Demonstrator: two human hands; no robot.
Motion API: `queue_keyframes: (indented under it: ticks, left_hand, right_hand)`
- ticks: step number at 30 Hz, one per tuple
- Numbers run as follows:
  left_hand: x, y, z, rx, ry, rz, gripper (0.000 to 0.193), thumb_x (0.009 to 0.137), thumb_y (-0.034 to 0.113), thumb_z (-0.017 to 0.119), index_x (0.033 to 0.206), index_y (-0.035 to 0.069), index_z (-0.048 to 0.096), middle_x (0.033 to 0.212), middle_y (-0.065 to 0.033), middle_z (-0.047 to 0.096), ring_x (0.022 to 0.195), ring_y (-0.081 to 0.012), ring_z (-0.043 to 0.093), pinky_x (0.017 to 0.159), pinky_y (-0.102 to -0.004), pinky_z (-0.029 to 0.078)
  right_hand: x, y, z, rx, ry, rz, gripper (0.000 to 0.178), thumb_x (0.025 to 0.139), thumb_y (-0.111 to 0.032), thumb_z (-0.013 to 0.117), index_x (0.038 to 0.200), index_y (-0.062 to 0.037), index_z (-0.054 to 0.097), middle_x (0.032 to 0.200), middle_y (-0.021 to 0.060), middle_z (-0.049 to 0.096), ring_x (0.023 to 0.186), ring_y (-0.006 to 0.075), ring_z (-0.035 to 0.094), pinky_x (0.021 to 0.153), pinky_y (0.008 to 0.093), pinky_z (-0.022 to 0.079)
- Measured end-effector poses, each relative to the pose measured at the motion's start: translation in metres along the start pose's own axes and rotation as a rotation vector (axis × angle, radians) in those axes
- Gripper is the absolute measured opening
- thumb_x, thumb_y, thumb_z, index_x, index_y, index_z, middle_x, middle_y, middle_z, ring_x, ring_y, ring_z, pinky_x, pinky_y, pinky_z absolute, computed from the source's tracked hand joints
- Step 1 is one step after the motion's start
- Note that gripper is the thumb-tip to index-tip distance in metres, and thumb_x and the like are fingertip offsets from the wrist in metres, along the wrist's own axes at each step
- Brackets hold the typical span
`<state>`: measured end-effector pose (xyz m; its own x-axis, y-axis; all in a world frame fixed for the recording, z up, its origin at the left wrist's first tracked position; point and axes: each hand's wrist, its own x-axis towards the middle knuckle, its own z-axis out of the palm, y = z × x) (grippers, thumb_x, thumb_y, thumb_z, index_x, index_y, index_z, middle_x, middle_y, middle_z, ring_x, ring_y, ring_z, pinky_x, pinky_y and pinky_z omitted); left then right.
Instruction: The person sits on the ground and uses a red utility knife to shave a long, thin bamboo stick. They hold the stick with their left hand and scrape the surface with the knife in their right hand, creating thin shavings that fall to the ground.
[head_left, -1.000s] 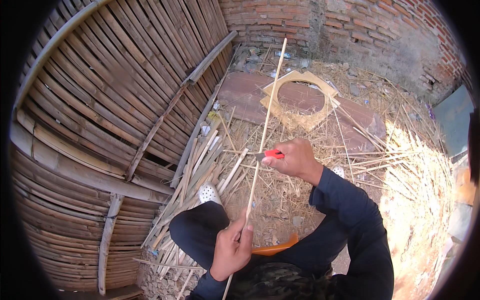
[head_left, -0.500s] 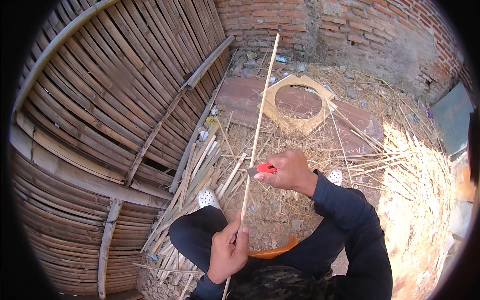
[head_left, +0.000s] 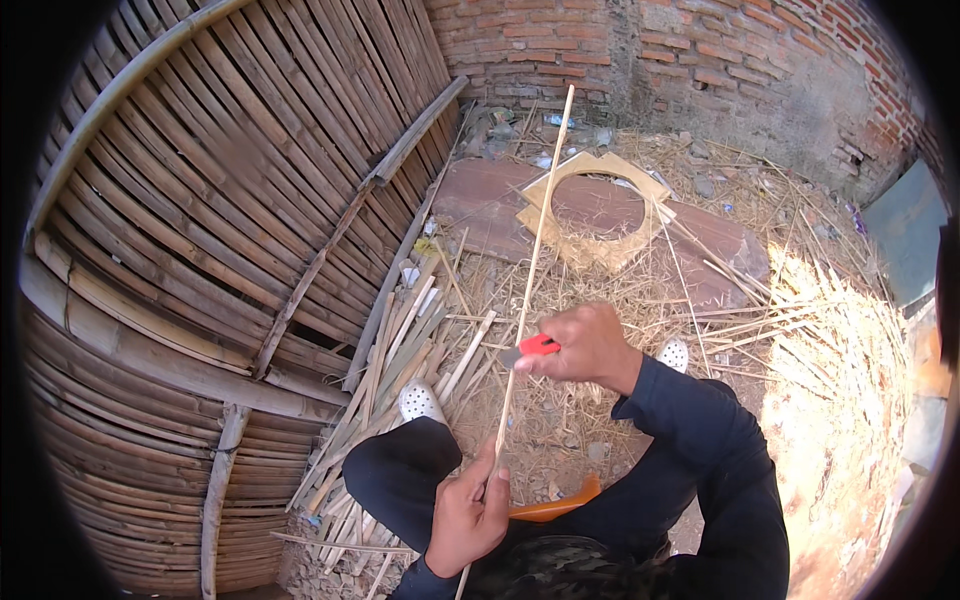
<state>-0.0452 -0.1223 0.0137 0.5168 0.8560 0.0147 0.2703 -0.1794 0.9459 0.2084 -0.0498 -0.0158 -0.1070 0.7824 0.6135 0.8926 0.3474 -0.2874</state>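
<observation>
One long, thin bamboo strip (head_left: 530, 270) runs up the middle of the view, from the person's lap away toward a brick wall (head_left: 640, 50). Near its lower end the left hand (head_left: 468, 515) is closed around the strip, thumb and fingers pinching it tight. Higher along the strip, the right hand (head_left: 585, 348) is curled shut on a small knife with a red handle (head_left: 537, 346), its blade end lying against the strip's right side. Judging by this, the blade sits roughly a third of the way up from the lower hand, so most of the strip beyond it looks not yet worked; whether the lower part is finished cannot be told.

Just right of the strip's lower end, an orange object (head_left: 550, 508) rests on the lap, partly hidden by dark clothing. Left of the strip lies a loose heap of cut bamboo slats (head_left: 400, 370), with a white perforated shoe (head_left: 420, 402) at its edge. Further left stands a large curved panel of bamboo slats (head_left: 220, 200). Right of the strip's far half, a hoop of bent bamboo strips (head_left: 600, 205) lies on a reddish slab (head_left: 480, 200), amid straw and shavings (head_left: 820, 330).
</observation>
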Motion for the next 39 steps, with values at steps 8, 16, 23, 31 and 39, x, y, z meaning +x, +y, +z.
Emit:
queue_keyframes:
  ticks: [8,16,23,31,39]
  left_hand:
    - [-0.006,0.009,-0.005,0.037,-0.101,-0.142,0.041,0.095,0.002,0.048,0.133,-0.012,0.043,0.1,-0.0104,0.064,0.086,-0.0058,0.053,0.077,-0.0198,0.044]
    - [-0.03,0.014,0.006,0.068,-0.179,-0.018,0.042,0.088,0.005,0.056,0.129,-0.006,0.051,0.056,-0.0134,0.05,0.044,-0.0152,0.054,0.047,-0.0269,0.041]
    - [-0.033,0.012,0.009,0.133,-0.312,0.006,0.05,0.088,0.005,0.054,0.137,0.0,0.043,0.06,-0.0176,0.055,0.049,-0.0303,0.06,0.049,-0.0328,0.046]
    - [-0.067,0.01,-0.012,0.089,-0.064,-0.036,0.015,0.095,0.014,0.051,0.101,0.001,0.055,0.053,-0.0084,0.041,0.046,-0.01,0.043,0.044,-0.027,0.035]
    - [-0.028,-0.029,-0.006,-0.026,-0.099,-0.128,0.039,0.092,0.004,0.054,0.129,-0.006,0.051,0.06,0.0032,0.043,0.056,-0.0008,0.036,0.048,-0.0201,0.03]
  right_hand:
    - [-0.003,0.015,-0.001,0.041,-0.026,0.137,0.065,0.08,-0.071,0.053,0.061,-0.0105,0.067,0.046,0.0083,0.055,0.042,0.0269,0.056,0.041,0.0375,0.042]
    - [0.014,0.146,-0.022,-0.18,0.123,0.556,0.073,0.086,-0.071,0.042,0.063,-0.005,0.063,0.056,0.0177,0.057,0.056,0.0359,0.058,0.052,0.0467,0.041]
    - [-0.031,0.238,-0.042,-0.395,0.23,0.615,0.073,0.085,-0.071,0.042,0.069,-0.0042,0.067,0.063,0.0215,0.06,0.063,0.0393,0.06,0.057,0.0479,0.044]
    - [-0.15,0.319,-0.079,-0.34,0.11,1.327,0.092,0.087,-0.075,0.028,0.107,0.0064,0.065,0.104,0.0304,0.064,0.102,0.0431,0.061,0.088,0.0459,0.046]
    - [-0.03,0.197,-0.054,-0.103,0.056,0.995,0.077,0.088,-0.07,0.04,0.064,0.0002,0.061,0.062,0.024,0.056,0.063,0.0394,0.06,0.06,0.0464,0.044]
